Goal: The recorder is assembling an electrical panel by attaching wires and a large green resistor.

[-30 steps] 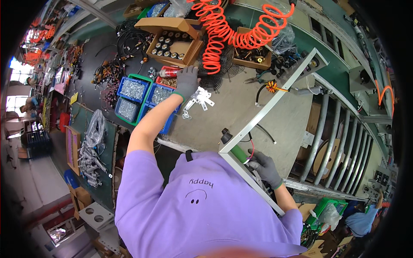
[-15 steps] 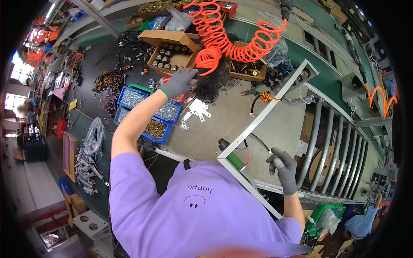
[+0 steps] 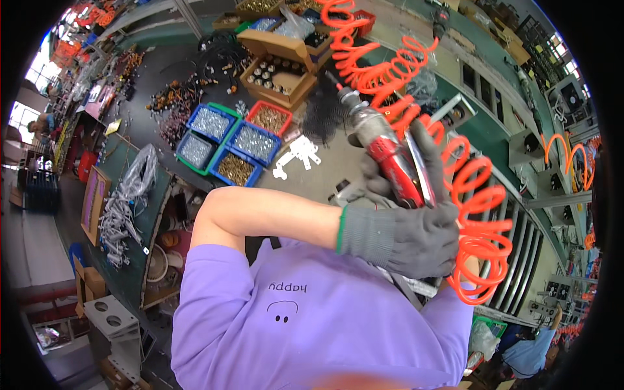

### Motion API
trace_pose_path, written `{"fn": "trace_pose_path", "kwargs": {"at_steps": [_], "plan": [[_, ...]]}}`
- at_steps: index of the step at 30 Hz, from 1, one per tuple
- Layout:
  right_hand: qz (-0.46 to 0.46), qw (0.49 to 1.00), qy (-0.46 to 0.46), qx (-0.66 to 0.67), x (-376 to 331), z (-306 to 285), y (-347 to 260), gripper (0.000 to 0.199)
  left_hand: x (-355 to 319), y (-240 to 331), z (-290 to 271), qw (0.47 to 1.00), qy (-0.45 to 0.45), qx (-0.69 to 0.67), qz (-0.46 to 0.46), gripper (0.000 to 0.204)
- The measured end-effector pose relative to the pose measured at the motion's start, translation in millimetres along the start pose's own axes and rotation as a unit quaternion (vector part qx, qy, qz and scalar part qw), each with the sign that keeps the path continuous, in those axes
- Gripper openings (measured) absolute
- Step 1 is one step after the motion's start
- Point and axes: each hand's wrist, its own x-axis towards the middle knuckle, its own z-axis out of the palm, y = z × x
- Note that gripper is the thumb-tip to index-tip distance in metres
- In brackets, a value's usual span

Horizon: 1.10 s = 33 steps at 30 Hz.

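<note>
A red and silver power screwdriver (image 3: 392, 159) slants across the view, its bit aimed up and to the left. Grey-gloved fingers of my right hand (image 3: 426, 146) are wrapped round its body from behind. My left hand (image 3: 416, 237), in a grey glove with a green cuff, is closed at the tool's rear end, with its fingertips partly hidden. Loops of an orange coiled hose (image 3: 484, 227) hang beside both hands. Behind them is a pale metal frame (image 3: 463, 104), mostly covered by my hands and the tool.
Blue and red bins (image 3: 255, 144) of small metal fasteners stand left of several flat white brackets (image 3: 300, 153). An open cardboard box (image 3: 281, 77) of round parts lies farther back, near black cables (image 3: 224, 65). Metal rollers (image 3: 520, 253) line the right side.
My left hand has swung from the bins across to the right, bringing the screwdriver and its hose. My right hand, previously apart beside the frame, is now round the tool.
</note>
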Motion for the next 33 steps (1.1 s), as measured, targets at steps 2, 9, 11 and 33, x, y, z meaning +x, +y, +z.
{"fn": "trace_pose_path", "kwargs": {"at_steps": [2, 9, 11, 33], "plan": [[0.026, 0.996, -0.06, 0.053, -9, -1, 7, 0.066, 0, 15, 12, 0.999, 0.04, 0.0, 0.0, 0.017], [0.065, 0.983, 0.155, -0.074, -135, -50, -4, 0.074, -81, 15, -25, 0.954, 0.019, -0.017, -0.3, 0.018], [0.132, 0.971, 0.165, -0.11, -158, -68, 0, 0.079, -118, 0, 0, 0.846, 0.166, 0.017, -0.506, 0.02], [0.215, 0.928, 0.023, -0.302, -169, -156, 126, 0.063, -224, 49, 100, 0.466, 0.132, -0.464, -0.741, 0.038]]}}
